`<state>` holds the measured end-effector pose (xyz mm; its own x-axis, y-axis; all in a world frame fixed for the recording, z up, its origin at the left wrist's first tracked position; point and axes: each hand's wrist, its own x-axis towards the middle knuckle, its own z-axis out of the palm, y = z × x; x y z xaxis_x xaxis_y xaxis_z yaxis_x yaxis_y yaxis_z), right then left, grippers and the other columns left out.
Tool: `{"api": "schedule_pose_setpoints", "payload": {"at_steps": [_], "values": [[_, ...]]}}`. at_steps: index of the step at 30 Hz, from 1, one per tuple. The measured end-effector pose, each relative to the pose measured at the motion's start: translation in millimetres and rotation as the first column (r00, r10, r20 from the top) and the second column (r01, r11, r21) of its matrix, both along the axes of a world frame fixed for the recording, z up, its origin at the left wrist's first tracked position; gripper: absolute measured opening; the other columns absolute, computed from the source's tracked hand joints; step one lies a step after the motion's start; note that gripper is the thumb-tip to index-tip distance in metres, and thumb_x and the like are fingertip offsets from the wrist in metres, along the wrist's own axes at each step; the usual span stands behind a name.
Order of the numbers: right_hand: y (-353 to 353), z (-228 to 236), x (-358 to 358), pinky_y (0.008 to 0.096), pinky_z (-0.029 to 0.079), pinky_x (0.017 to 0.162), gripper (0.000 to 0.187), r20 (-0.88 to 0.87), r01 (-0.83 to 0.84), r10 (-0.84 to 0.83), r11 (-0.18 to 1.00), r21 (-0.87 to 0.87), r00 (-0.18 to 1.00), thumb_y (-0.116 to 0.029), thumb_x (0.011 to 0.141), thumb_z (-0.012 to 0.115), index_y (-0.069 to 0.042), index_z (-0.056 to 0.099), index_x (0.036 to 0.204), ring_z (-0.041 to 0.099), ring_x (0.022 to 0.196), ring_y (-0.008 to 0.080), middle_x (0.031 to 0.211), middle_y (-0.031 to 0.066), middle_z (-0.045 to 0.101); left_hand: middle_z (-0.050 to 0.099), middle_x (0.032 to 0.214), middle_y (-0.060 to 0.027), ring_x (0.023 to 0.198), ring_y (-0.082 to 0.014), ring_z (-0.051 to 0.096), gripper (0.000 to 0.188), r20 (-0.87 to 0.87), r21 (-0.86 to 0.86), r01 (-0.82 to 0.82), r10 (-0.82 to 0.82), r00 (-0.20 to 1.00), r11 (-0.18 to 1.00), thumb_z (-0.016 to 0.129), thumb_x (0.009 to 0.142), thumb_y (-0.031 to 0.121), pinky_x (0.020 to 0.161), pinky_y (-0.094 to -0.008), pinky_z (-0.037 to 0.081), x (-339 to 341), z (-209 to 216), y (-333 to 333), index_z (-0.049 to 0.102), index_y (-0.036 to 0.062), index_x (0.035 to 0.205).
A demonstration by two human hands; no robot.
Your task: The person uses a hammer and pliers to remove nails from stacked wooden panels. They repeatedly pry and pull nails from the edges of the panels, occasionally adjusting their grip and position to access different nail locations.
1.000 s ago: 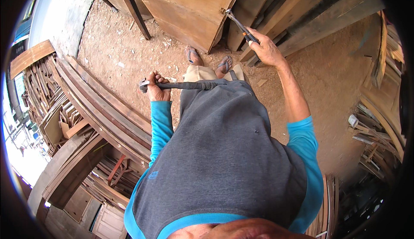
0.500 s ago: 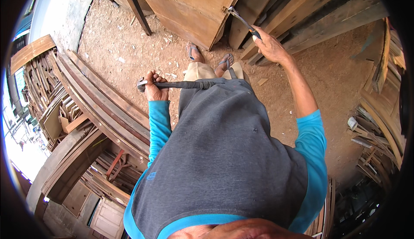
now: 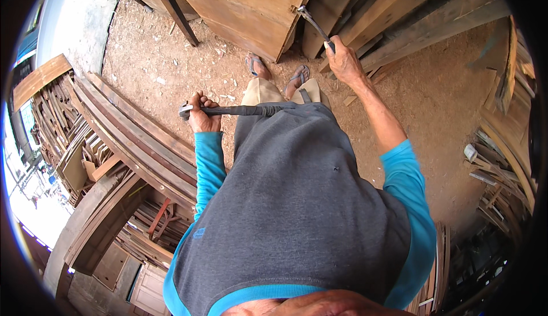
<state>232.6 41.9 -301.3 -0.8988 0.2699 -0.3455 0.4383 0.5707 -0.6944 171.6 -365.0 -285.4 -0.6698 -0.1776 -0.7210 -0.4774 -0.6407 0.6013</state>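
Left hand (image 3: 204, 115): grip closed round hammer (image 3: 237, 110), centre left | Right hand (image 3: 345, 62): grip closed round metal-headed tool (image 3: 315, 23), upper centre, head at edge of wooden panel (image 3: 245, 5) | Apparent step: working that edge | Next move: seemingly calls for steady right-hand control

We tag the long slim tool (image 3: 315, 25) as metal, shiny at its head, duller down the shaft. Hammer (image 3: 237, 110): metal head with some shine, dark matt handle, ridged wrapping near the end. We mark the big panel (image 3: 240, 8) as wood, fairly smooth, scuffed. Stacked planks (image 3: 439, 25): bare wood, matt, rough. Ground (image 3: 154, 48): grainy, littered with chips. Shirt (image 3: 302, 190): matt cloth, creased; shorts (image 3: 264, 92) we log as matt cloth too.
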Motion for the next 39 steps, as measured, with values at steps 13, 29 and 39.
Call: {"api": "schedule_pose_setpoints", "payload": {"at_steps": [13, 29, 39], "values": [[-45, -35, 6, 0.0552, 0.049, 0.067, 0.016, -0.159, 0.203, -0.205, 0.979, -0.029, 0.966, -0.017, 0.098, 0.057, -0.004, 0.052, 0.105, 0.065, 0.082, 0.0483, 0.083, 0.0255, 0.066, 0.055, 0.075, 0.002, 0.061, -0.008, 0.052, 0.018, 0.007, 0.001, 0.085, -0.085, 0.996, 0.996, 0.067, 0.095, 0.019, 0.057, -0.0228, 0.047, -25, -1, 2, 0.059, 0.0051, 0.102], [-101, -94, -20, 0.0517, 0.05, 0.071, 0.019, -0.31, 0.427, -0.454, 0.891, -0.154, 0.835, -0.018, 0.099, 0.057, -0.005, 0.055, 0.111, 0.064, 0.086, 0.0459, 0.093, 0.0241, 0.065, 0.055, 0.076, 0.0018, 0.061, -0.0076, 0.051, 0.019, 0.002, -0.023, 0.298, -0.298, 0.954, 0.954, 0.07, 0.093, 0.022, 0.056, -0.0213, 0.044, -77, -11, 21, 0.062, 0.0056, 0.099], [16, 17, -10, 0.0371, 0.06, 0.058, 0.036, 0.177, -0.089, 0.072, 0.992, 0.09, 0.982, -0.019, 0.104, 0.049, 0.002, 0.052, 0.133, 0.071, 0.079, 0.0248, 0.1, 0.019, 0.07, 0.055, 0.078, 0.0016, 0.062, -0.0074, 0.051, 0.021, -0.009, -0.083, 0.319, -0.321, 0.947, 0.944, 0.07, 0.094, 0.023, 0.056, -0.0201, 0.045, -81, -16, 28, 0.063, 0.0048, 0.1]]}}
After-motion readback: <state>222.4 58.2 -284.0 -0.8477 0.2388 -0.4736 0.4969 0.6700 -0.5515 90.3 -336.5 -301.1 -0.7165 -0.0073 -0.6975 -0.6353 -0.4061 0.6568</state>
